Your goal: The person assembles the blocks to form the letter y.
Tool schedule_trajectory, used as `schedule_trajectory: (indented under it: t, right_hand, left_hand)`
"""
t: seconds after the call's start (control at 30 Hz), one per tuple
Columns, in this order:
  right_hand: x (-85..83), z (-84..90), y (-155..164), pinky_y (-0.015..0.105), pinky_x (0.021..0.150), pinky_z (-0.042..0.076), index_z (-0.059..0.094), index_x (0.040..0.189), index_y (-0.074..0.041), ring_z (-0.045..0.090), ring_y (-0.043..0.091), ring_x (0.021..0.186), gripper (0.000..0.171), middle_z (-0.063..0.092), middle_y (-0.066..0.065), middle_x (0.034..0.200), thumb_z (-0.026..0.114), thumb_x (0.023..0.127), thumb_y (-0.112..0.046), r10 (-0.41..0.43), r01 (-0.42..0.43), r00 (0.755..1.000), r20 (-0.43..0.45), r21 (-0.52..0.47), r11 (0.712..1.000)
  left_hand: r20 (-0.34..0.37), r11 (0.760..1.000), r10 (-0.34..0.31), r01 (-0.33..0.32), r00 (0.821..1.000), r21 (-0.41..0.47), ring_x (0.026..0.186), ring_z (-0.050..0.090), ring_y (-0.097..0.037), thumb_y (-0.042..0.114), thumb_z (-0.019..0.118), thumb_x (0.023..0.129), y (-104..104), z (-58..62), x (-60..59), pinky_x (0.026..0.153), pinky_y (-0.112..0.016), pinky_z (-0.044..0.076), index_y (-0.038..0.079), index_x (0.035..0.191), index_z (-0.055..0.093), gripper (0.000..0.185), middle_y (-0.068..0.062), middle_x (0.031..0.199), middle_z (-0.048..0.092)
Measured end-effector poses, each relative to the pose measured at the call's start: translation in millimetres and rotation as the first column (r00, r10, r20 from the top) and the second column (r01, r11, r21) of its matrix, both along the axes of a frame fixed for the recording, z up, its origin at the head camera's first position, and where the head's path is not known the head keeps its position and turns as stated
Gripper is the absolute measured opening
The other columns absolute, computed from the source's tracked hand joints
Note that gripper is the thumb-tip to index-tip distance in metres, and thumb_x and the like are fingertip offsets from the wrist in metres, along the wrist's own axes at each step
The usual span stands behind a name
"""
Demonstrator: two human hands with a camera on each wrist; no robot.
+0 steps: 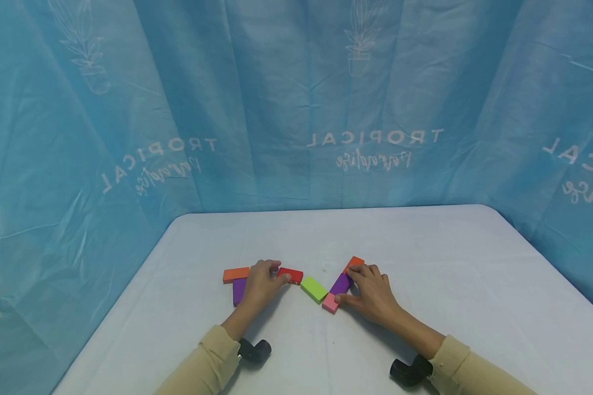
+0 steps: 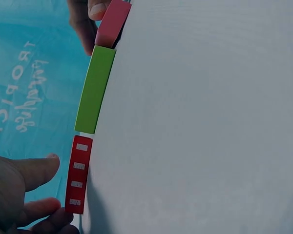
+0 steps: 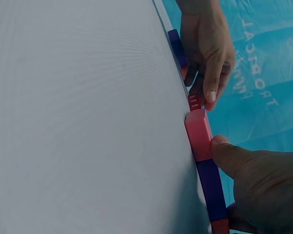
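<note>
Seven flat blocks on the white desk (image 1: pixel 425 247), laid in a rough W.

Left grip (image 1: pixel 262 282): fingertips pinching the near end of the red block (image 1: pixel 291 275), long axis running rightward away from the palm toward the green block (image 1: pixel 313 289). Under and beside that hand, an orange block (image 1: pixel 235 274) and a purple block (image 1: pixel 239 291).

Right grip (image 1: pixel 370 293): thumb pressed to the pink block (image 1: pixel 330 303), fingertips on the far orange block (image 1: pixel 353 264), spanning a diagonal row of pink, a second purple block (image 1: pixel 340 284) and orange, long axis slanting up and right from the thumb.

Green block lying between both hands, touched by neither, its right end just beside pink; about equally near to either hand.

Count: two orange, two purple, one red, one green, one pink.
</note>
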State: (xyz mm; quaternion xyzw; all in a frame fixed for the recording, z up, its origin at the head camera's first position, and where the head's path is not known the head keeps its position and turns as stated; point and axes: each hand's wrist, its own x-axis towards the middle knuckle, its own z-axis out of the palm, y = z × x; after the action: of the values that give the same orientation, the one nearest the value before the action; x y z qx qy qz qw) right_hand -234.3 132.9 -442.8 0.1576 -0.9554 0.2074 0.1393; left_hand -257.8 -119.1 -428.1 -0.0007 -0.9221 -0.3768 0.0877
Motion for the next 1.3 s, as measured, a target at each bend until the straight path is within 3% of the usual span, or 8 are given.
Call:
schedule_trajectory:
  t: [0.43, 0.87, 1.3]
  right_hand:
    - [0.5, 0.0, 0.0, 0.042, 0.081, 0.037, 0.060, 0.126, -0.005, 0.046, 0.028, 0.116, 0.069, 0.057, 0.007, 0.124, 0.076, 0.072, -0.046, -0.008, 0.008, 1.000, -0.007, 0.007, 1.000]
    - [0.4, -0.7, 0.1, 0.042, 0.081, 0.036, 0.060, 0.126, -0.006, 0.047, 0.028, 0.115, 0.069, 0.057, 0.006, 0.124, 0.076, 0.072, -0.046, -0.007, 0.007, 1.000, -0.012, -0.001, 1.000]
    - [1.3, -0.1, -0.1, 0.042, 0.081, 0.037, 0.060, 0.126, -0.006, 0.047, 0.028, 0.115, 0.069, 0.057, 0.007, 0.124, 0.076, 0.072, -0.046, -0.010, 0.010, 1.000, -0.021, 0.003, 1.000]
  left_hand:
    - [-0.027, 0.997, 0.006, -0.008, 1.000, -0.075, 0.096, 0.052, -0.021, 0.021, 0.076, 0.077, 6.3, -3.6, -3.2, 0.080, -0.036, 0.045, 0.005, 0.116, 0.064, 0.044, -0.010, 0.105, 0.063]
    - [-0.041, 0.996, -0.027, 0.024, 0.999, -0.087, 0.094, 0.050, -0.020, 0.020, 0.075, 0.078, 4.2, -6.5, -6.4, 0.077, -0.033, 0.043, 0.006, 0.117, 0.064, 0.043, -0.009, 0.104, 0.062]
    - [-0.010, 0.988, -0.134, 0.133, 0.991, -0.075, 0.100, 0.049, -0.021, 0.019, 0.072, 0.081, -2.5, -4.4, -13.1, 0.077, -0.031, 0.042, 0.009, 0.122, 0.061, 0.043, -0.008, 0.110, 0.062]
